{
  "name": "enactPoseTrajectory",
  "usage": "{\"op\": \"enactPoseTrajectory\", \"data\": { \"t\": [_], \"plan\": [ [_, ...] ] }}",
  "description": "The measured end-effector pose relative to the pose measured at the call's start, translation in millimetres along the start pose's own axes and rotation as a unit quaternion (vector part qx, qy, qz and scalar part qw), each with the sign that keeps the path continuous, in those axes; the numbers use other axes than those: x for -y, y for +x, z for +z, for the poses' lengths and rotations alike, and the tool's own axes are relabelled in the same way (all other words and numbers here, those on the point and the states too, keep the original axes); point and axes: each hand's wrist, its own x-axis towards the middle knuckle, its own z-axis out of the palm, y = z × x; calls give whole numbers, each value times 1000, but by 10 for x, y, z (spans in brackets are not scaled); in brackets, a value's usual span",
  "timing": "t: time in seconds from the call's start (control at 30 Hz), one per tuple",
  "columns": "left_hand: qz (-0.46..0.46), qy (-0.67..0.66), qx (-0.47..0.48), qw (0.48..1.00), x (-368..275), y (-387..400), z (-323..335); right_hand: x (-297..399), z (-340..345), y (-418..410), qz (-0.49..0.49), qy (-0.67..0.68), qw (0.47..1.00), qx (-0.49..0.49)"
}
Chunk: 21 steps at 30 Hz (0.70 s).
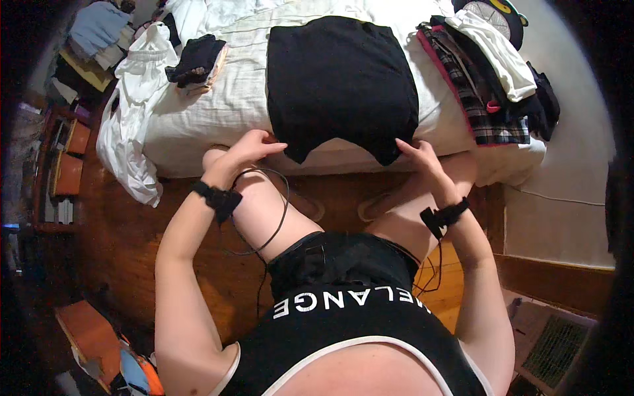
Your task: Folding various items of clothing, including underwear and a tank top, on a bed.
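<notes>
A black garment (342, 84), seemingly a sleeveless top, lies spread on the edge of a bed with a white cover (237, 114). Its curved cutout and two narrow ends face me and hang over the bed's edge. My left hand (255, 147) is at its lower left side, thumb tip touching or nearly touching the cloth. At the lower right side, my right hand (421, 154) has its thumb against the cloth's edge. Whether either hand pinches the fabric is unclear. Each wrist wears a black strap, the left strap (216, 199) and the right strap (446, 217).
Left on the bed are a folded dark stack (198, 62) and a white garment (141, 74) draping over the edge. Right lie plaid clothing (460, 84), a white folded garment (495, 54) and a fan (490, 20). A cable (285, 208) loops by my left leg.
</notes>
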Motion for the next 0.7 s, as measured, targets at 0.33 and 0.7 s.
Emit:
{"op": "enactPoseTrajectory", "data": {
  "t": [0.33, 0.7],
  "plan": [
    [-114, -190, 130, 966, -428, -468, 25, 193, -273, -491, -141, -41, 982, 116],
    [108, -725, 100, 673, -851, 606, -519, 1160, -725, 1110, -12, 493, 850, 185]
  ]
}}
